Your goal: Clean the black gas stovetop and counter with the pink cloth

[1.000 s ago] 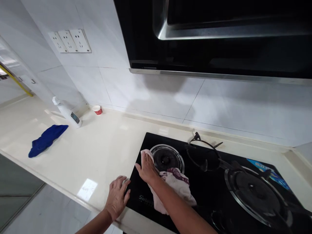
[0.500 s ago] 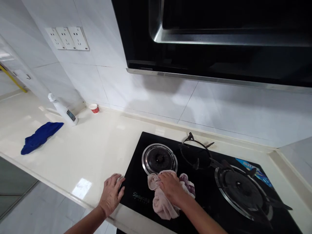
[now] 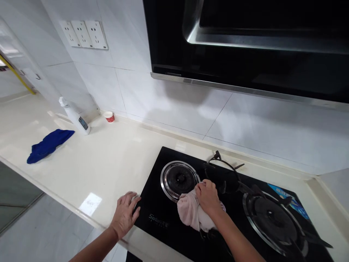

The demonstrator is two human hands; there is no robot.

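Note:
A pale pink cloth (image 3: 188, 211) is bunched on the black glass gas stove (image 3: 155, 203), just in front of the left burner (image 3: 180, 178). My right hand (image 3: 207, 196) is closed over the cloth and presses it against the glass. Part of the cloth is hidden under my palm. My left hand (image 3: 125, 213) rests on the counter at the stove's left edge, fingers stretched out and touching the rim. Behind my right hand, a loose black pan support (image 3: 227, 165) lies on the glass. The right burner (image 3: 272, 218) has its own support on it.
On the cream counter (image 3: 109, 163) to the left lie a blue cloth (image 3: 50, 145), a white spray bottle (image 3: 76, 118) and a small red-and-white cup (image 3: 109, 116). A black range hood (image 3: 245, 65) overhangs the stove. Wall sockets (image 3: 84, 34) are at upper left.
My right hand has slid the pink cloth right and slightly away from me across the glass. My left hand has stayed in place. The view has shifted slightly.

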